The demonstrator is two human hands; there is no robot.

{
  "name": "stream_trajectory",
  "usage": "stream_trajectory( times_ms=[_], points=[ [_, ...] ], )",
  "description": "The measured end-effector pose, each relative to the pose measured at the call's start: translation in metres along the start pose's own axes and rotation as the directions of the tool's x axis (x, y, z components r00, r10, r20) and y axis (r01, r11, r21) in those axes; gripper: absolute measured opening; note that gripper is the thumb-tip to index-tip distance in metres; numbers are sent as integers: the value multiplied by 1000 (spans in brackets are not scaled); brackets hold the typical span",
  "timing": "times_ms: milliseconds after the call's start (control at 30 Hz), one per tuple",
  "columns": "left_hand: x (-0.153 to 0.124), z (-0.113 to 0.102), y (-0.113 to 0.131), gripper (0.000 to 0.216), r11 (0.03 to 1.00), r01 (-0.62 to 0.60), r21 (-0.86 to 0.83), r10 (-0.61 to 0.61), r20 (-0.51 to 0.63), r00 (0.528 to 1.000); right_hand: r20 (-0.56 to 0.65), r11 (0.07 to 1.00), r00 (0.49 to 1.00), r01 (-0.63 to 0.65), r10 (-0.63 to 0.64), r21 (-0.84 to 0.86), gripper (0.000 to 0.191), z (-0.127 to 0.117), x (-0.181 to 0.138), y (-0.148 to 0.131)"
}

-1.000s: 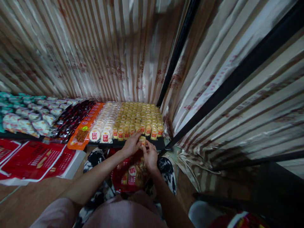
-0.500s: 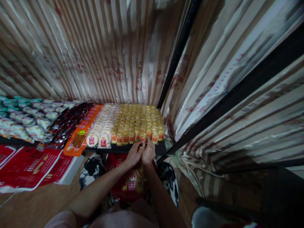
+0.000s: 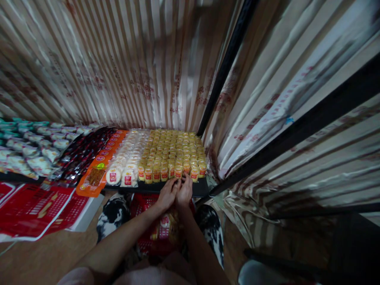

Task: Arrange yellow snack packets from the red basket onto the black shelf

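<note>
My left hand (image 3: 168, 194) and my right hand (image 3: 184, 191) are pressed together at the front edge of a black shelf (image 3: 154, 187). Their fingertips meet at the front row of small yellow wrapped snack packs (image 3: 173, 152), by one pack (image 3: 179, 171). Both hands have curled, pinching fingers; what lies between them is hidden. A red basket (image 3: 162, 233) with more packs sits on my lap under my forearms.
Left of the yellow packs lie round white packs (image 3: 127, 162), orange packets (image 3: 99, 170), dark red packets (image 3: 84, 152) and white-and-teal bags (image 3: 32, 148). Red printed sheets (image 3: 35, 206) lie on the wooden floor at left. Striped foil curtains and black poles (image 3: 225, 67) close the back and right.
A second ago both hands held a yellow pack just in front of the shelf. They moved forward to the front row, and the pack is no longer seen apart from that row.
</note>
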State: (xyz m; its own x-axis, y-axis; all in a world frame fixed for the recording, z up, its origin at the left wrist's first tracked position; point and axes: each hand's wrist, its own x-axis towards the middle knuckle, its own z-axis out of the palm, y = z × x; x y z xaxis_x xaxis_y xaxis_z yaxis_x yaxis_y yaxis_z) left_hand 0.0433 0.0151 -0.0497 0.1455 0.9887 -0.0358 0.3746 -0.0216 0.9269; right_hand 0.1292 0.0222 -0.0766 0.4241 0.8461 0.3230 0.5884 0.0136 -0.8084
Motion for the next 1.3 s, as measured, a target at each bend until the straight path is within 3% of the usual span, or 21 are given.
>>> stream_trajectory(
  times_ms=[133, 467, 600, 900, 1300],
  points=[
    [1, 2, 0, 39, 999, -9, 41, 9, -4, 1000, -1, 999, 999, 39, -39, 32, 35, -1, -3, 3],
    [8, 9, -1, 41, 999, 6, 48, -6, -6, 1000, 7, 985, 987, 158, -158, -72, 40, 1, -8, 16],
    [12, 13, -5, 44, 996, -9, 87, 8, 3, 1000, 63, 976, 978, 202, -197, -81, 42, -1, -7, 17],
    [10, 14, -4, 46, 994, 4, 113, -4, -2, 1000, 148, 972, 968, 219, -205, -82, 43, -3, -4, 22],
    [9, 20, -7, 48, 967, -52, 249, 60, -25, 998, 137, 971, 974, 197, -178, -137, 45, 1, -5, 22]
  ],
)
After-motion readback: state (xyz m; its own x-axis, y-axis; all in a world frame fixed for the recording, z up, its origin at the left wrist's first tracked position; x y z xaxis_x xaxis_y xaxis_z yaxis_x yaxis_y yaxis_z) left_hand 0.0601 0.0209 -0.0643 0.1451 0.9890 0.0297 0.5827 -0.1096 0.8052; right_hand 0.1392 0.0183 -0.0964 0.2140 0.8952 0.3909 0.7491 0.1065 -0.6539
